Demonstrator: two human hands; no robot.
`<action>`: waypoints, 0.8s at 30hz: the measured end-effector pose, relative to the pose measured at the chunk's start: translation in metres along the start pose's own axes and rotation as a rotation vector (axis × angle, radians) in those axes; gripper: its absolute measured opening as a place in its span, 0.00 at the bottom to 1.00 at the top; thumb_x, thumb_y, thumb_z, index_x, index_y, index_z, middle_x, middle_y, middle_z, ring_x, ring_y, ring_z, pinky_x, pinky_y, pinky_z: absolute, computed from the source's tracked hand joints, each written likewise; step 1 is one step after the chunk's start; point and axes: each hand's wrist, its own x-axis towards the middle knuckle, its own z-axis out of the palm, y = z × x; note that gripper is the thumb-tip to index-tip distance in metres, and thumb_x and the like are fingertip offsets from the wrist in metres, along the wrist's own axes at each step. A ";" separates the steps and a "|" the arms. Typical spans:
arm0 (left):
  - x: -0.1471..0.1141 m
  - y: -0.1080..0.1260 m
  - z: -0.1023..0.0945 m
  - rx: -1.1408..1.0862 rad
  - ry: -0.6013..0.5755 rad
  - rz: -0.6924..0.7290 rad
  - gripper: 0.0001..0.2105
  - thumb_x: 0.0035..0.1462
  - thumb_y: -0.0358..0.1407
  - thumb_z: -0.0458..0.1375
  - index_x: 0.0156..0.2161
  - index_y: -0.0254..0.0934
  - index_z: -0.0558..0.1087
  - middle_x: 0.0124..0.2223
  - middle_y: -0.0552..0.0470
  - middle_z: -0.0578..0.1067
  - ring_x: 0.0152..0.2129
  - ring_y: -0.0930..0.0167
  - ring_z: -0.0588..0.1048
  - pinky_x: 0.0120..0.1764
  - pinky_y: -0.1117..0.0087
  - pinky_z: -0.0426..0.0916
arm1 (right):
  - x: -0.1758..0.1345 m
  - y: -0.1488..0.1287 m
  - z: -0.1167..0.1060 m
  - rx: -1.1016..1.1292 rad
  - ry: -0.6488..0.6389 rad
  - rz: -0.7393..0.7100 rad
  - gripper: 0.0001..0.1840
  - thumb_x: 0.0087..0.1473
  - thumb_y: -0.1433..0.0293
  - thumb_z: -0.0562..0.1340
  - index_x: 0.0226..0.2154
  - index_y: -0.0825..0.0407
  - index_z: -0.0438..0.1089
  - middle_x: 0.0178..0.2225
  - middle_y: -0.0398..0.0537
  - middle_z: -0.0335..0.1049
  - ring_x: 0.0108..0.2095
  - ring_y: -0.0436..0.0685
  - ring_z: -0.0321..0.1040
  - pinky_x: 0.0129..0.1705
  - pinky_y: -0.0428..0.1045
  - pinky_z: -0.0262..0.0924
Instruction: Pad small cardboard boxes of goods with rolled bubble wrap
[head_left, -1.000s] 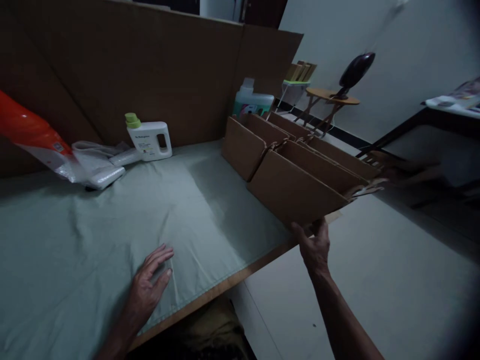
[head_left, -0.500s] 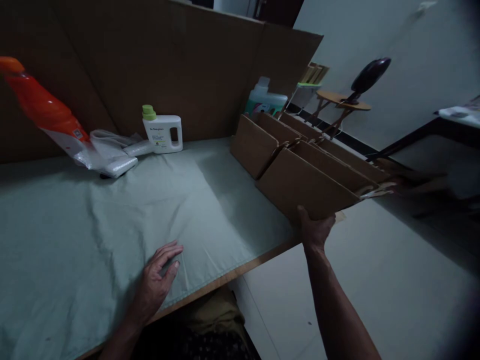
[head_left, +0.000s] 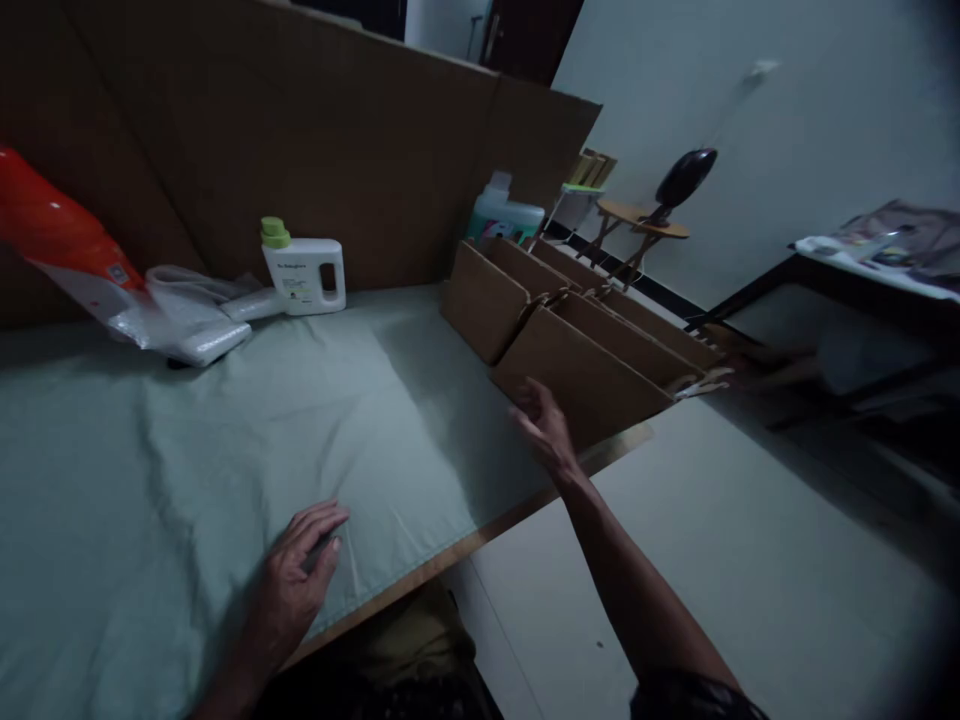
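Observation:
My left hand [head_left: 296, 575] rests on the pale green cloth [head_left: 360, 400] near the table's front edge, fingers stretched out and nothing in them. In front of the near face of a brown cardboard box [head_left: 585, 375] is my right hand [head_left: 545, 428], its fingers apart and slightly blurred; whether it touches the cardboard I cannot tell. The box is divided into open-topped compartments, whose insides are mostly hidden, and stands at the table's right end. Behind it a teal bottle [head_left: 502, 212] shows in part.
A white jug with a green cap [head_left: 304, 272] stands at the back, beside clear plastic packaging [head_left: 199, 320] and an orange bottle [head_left: 60, 215]. A tall cardboard panel [head_left: 300, 130] closes off the rear. To the right are a small wooden table [head_left: 637, 215] and a dark-framed table [head_left: 885, 275].
My right hand has let go of the box's lower near edge and moved left along its front. My left hand stays on the cloth. The view has turned slightly right.

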 end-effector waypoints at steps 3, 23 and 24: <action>-0.001 -0.001 0.002 0.018 0.034 0.044 0.11 0.65 0.34 0.55 0.46 0.40 0.80 0.46 0.50 0.84 0.43 0.69 0.83 0.46 0.70 0.80 | 0.047 0.003 0.009 0.009 -0.057 0.025 0.45 0.48 0.53 0.66 0.65 0.53 0.59 0.57 0.65 0.70 0.51 0.67 0.72 0.52 0.65 0.69; 0.007 0.012 0.005 0.013 -0.009 0.043 0.13 0.60 0.26 0.54 0.46 0.38 0.78 0.43 0.47 0.84 0.46 0.65 0.81 0.49 0.61 0.80 | -0.011 -0.083 0.101 -0.076 -0.524 -0.414 0.15 0.60 0.65 0.60 0.47 0.49 0.76 0.52 0.54 0.76 0.47 0.60 0.74 0.45 0.54 0.71; 0.007 0.012 0.007 0.014 -0.019 0.033 0.13 0.60 0.26 0.54 0.46 0.38 0.78 0.43 0.47 0.84 0.47 0.65 0.80 0.50 0.60 0.79 | -0.011 -0.095 0.121 -0.080 -0.560 -0.460 0.15 0.60 0.65 0.61 0.47 0.50 0.76 0.53 0.55 0.76 0.49 0.61 0.74 0.48 0.55 0.71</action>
